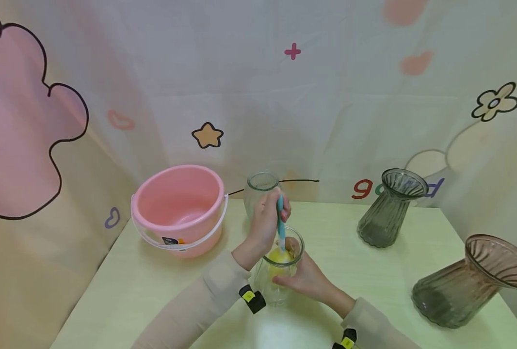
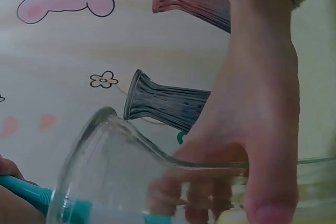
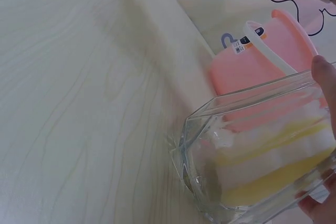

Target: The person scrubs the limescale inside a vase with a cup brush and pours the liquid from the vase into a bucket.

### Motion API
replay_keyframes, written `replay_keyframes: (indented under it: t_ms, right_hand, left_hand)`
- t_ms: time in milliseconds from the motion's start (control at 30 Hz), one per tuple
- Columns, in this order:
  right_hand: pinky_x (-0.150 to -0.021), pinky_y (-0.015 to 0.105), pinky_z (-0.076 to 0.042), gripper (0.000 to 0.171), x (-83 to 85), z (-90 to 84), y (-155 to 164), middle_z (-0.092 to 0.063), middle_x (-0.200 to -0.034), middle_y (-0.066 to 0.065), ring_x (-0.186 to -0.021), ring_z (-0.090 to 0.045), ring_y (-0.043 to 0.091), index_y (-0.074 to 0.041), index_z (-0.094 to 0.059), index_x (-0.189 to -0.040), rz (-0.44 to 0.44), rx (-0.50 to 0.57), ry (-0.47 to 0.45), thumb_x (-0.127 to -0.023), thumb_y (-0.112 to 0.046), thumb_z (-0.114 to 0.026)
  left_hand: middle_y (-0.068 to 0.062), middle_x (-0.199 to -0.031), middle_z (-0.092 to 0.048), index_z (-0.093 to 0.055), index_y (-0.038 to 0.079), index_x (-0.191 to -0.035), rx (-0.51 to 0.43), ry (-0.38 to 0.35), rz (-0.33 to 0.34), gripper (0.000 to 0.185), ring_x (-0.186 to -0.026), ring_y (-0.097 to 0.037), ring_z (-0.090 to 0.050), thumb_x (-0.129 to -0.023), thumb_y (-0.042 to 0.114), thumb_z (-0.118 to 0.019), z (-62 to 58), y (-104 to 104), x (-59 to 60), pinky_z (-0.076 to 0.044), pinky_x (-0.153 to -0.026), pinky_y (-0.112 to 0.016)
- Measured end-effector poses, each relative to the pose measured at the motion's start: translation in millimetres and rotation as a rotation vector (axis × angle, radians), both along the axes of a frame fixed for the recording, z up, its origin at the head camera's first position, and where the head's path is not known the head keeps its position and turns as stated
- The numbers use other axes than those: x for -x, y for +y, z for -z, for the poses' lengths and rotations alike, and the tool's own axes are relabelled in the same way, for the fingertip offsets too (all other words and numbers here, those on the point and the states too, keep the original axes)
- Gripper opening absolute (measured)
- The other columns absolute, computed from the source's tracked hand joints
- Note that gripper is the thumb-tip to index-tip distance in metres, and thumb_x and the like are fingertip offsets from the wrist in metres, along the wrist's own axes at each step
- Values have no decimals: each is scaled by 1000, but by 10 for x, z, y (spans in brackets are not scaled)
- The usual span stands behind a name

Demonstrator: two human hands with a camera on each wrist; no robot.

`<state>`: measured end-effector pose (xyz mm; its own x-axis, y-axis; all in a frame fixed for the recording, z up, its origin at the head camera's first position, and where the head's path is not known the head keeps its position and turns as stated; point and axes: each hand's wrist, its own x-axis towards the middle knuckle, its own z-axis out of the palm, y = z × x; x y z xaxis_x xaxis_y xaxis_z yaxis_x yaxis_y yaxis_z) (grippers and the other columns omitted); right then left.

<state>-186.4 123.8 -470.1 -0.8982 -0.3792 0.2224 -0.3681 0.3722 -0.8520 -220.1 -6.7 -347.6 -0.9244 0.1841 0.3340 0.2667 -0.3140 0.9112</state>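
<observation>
My left hand [image 1: 265,220] grips the teal handle [image 1: 280,218] of a brush whose yellow sponge head [image 1: 280,256] is down inside a clear glass vase [image 1: 270,286]. My right hand [image 1: 304,281] holds that vase from the right side, tilted, near the table's front middle. In the left wrist view the vase's flared mouth [image 2: 121,171] fills the bottom, the teal handle [image 2: 26,192] enters it, and the right hand [image 2: 257,129] wraps round its neck. In the right wrist view the yellow and white sponge [image 3: 273,182] shows through the vase's base [image 3: 210,145], with fingertips [image 3: 325,82] at the right edge.
A pink bucket [image 1: 177,208] stands at the back left of the pale table [image 1: 153,291]. Behind my hands stands a second clear vase [image 1: 260,186]. A grey ribbed vase [image 1: 389,208] is at the back right and a brownish one [image 1: 472,281] leans at the right edge.
</observation>
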Motion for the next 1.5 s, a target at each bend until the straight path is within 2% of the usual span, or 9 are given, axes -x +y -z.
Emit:
replay_keyframes:
  t_ms: [167,267,567,933,1167,1267,1333,1433,1500]
  right_hand:
    - [-90,38,-43,83,-18,1,-32,-49,-127,4,-106,-50,18,-17,-31,-134,14,-9,-16,-68,-24,-81]
    - [-90,38,-44,84,-31,-10,-41,-50,-124,4,-105,-51,17,-17,-30,-134,22,-15,-34,-67,-22,-82]
    - [-95,43,-40,86,-31,-12,-34,-51,-120,3,-109,-50,17,-12,-31,-135,37,-1,0,-66,-17,-82]
    - [-97,49,-38,87,-24,7,-23,-48,-127,-1,-118,-48,20,-19,-29,-138,5,0,24,-68,-23,-81]
    - [-97,50,-37,80,-27,14,-30,-46,-131,5,-122,-45,24,-19,-33,-133,18,-5,47,-69,-20,-80]
    - [-98,50,-37,77,-26,26,-35,-45,-132,7,-124,-44,25,-17,-35,-131,20,-13,79,-69,-17,-80]
    - [-98,51,-37,77,-31,23,-41,-45,-132,8,-124,-43,27,-15,-35,-130,24,-14,94,-69,-15,-80]
    - [-97,53,-36,76,-69,-40,-69,-45,-130,11,-123,-43,31,-9,-35,-131,34,-12,103,-69,-10,-79]
    - [-97,54,-35,75,-118,-129,-93,-45,-130,15,-123,-43,34,-4,-35,-131,36,-5,98,-69,-7,-78]
  left_hand:
    - [3,-53,-41,-45,7,-64,-2,-4,3,40,-53,-12,-38,-98,25,-32,-24,-10,-10,-31,-53,-22]
    - [5,-52,-40,-45,9,-63,-29,-7,7,41,-53,-12,-37,-98,27,-33,-129,-31,-33,-30,-54,-22]
    - [4,-53,-40,-46,12,-65,-64,47,30,42,-55,-13,-38,-99,31,-32,-640,-152,-118,-31,-56,-23]
    - [2,-55,-39,-45,10,-67,-73,121,91,41,-53,-15,-37,-100,28,-29,-1187,-260,-198,-34,-54,-24]
    - [0,-54,-39,-47,10,-69,-107,194,59,41,-49,-16,-36,-100,29,-29,-1550,-423,-216,-35,-51,-25]
    - [-1,-54,-39,-47,8,-68,-83,181,28,42,-48,-16,-35,-100,31,-31,-1620,-493,-197,-34,-50,-25]
    - [-1,-54,-40,-48,8,-68,-44,142,-2,43,-48,-16,-35,-99,34,-34,-1618,-532,-165,-34,-49,-25]
    - [-1,-56,-42,-48,8,-70,71,35,-62,44,-48,-14,-37,-97,40,-38,-1524,-582,-88,-35,-49,-23]
    - [0,-57,-43,-49,8,-71,156,-57,-92,44,-48,-12,-39,-96,44,-40,-1395,-609,-19,-36,-49,-22]
